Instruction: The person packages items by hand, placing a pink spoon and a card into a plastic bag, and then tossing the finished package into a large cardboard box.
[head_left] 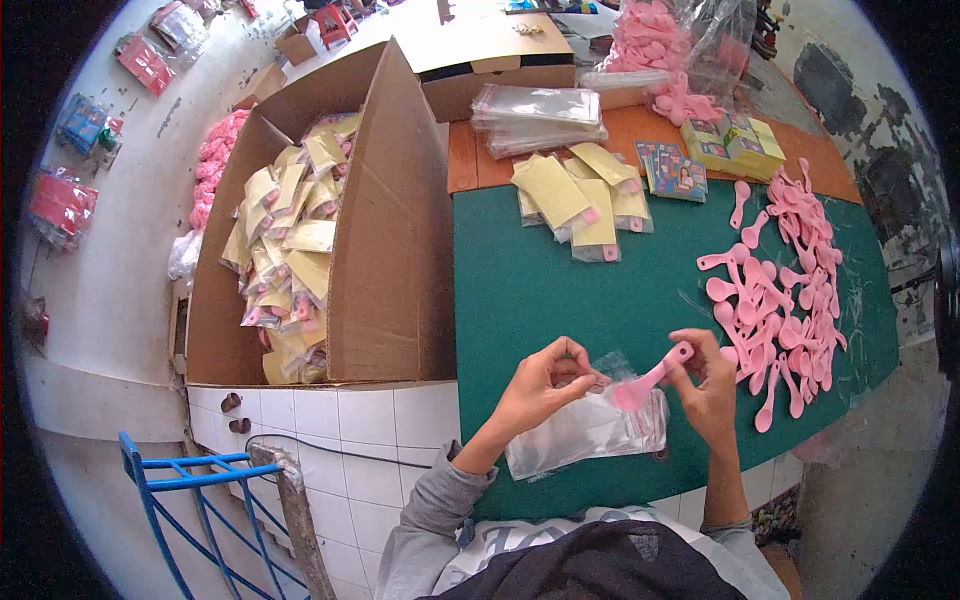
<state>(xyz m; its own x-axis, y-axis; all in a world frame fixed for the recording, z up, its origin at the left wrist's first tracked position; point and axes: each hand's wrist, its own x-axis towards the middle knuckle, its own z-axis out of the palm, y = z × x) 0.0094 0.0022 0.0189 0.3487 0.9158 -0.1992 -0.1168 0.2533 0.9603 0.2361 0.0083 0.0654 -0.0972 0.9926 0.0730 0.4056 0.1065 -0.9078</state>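
A pink spoon (645, 387), smooth and round-bowled, is held between the two hands above the near edge of a bench (590, 290) covered in green, matt material. Its handle end, pierced by a small hole, is pinched between thumb and forefinger of the right hand (708, 388); its bowl is directed down and to the left, at a clear plastic bag (612, 368). The edge of this bag is pinched by the fingertips of the left hand (555, 385); whether the bowl lies inside it cannot be told. Beneath both hands, a stack of clear, glossy bags (570, 437) is laid flat. To the right, a loose heap of pink spoons (785, 310) is spread, with handles turned in many directions. Beyond the hands, filled packets (580, 200) with pale yellow rectangular inserts are overlapped, and small printed cards (672, 172) are placed just to their right. On the orange-brown surface (640, 135) at the far side, stacked card blocks (735, 146) and a pile of transparent sleeves (537, 115) are seen. To the left of the bench, a tall, open box (390, 250) of brown cardboard is filled with similar packets (290, 240), jumbled at various angles.
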